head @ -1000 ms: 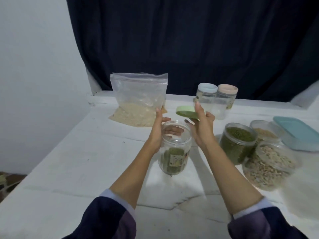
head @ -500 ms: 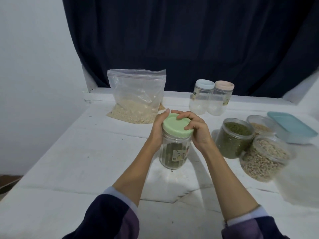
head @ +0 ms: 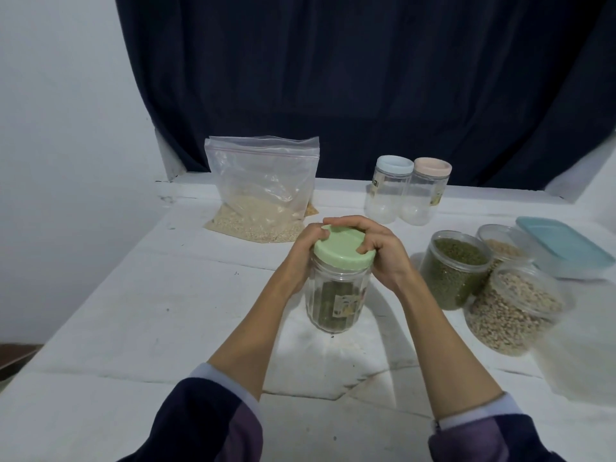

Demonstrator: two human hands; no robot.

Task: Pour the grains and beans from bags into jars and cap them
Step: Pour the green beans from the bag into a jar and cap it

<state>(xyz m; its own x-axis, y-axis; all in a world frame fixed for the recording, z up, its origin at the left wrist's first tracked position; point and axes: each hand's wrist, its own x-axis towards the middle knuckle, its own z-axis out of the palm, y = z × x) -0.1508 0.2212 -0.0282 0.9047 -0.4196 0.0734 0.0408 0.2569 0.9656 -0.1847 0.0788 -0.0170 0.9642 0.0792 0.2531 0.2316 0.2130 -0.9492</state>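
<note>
A clear ribbed jar point(head: 336, 301) partly filled with green beans stands on the white table point(head: 150, 311) in front of me. A pale green lid point(head: 343, 250) sits on its mouth. My left hand point(head: 301, 258) wraps the jar's upper left side, thumb on the lid's edge. My right hand point(head: 380, 251) curls over the lid from the right, fingers on its top and rim. A zip bag point(head: 263, 191) holding pale grain stands at the back left.
Two capped see-through jars, one with a blue lid point(head: 388, 191) and one with a pink lid point(head: 425, 191), stand at the back. On the right are open tubs of green beans point(head: 451, 271), of brown grain point(head: 510, 311) and another point(head: 500, 246), plus a teal-lidded box point(head: 563, 248).
My right hand brought the green lid down from above the open jar and set it on the mouth. Both hands now clasp the lid and jar more tightly.
</note>
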